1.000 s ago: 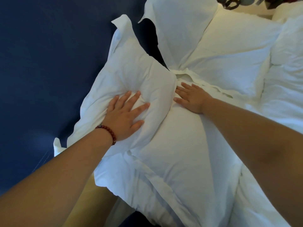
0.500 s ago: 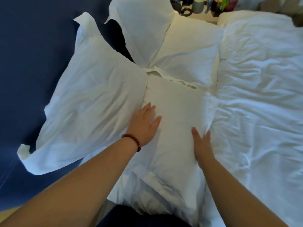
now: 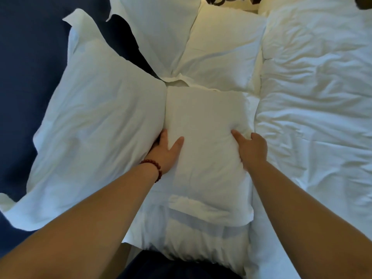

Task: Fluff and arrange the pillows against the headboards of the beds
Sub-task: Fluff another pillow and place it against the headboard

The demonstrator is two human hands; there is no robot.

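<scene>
A white pillow (image 3: pixel 205 121) lies flat in the middle of the bed. My left hand (image 3: pixel 166 151), with a red bead bracelet at the wrist, grips its left edge, the fingers tucked under the seam. My right hand (image 3: pixel 251 150) grips its right edge, fingers curled around the side. A second white pillow (image 3: pixel 100 117) leans against the dark blue headboard (image 3: pixel 26 67) on the left, touching the held pillow. Two more pillows sit further back: one upright (image 3: pixel 159 31) against the headboard and one flat (image 3: pixel 221 57).
A rumpled white duvet (image 3: pixel 318 101) covers the bed to the right. Another pillow edge (image 3: pixel 193 242) sticks out below the held pillow near my body. Small dark objects (image 3: pixel 221 0) sit on a surface at the top edge.
My left hand left the leaning pillow and moved onto the flat middle pillow. My right hand slid down to that pillow's right edge. Both hands now clasp its sides.
</scene>
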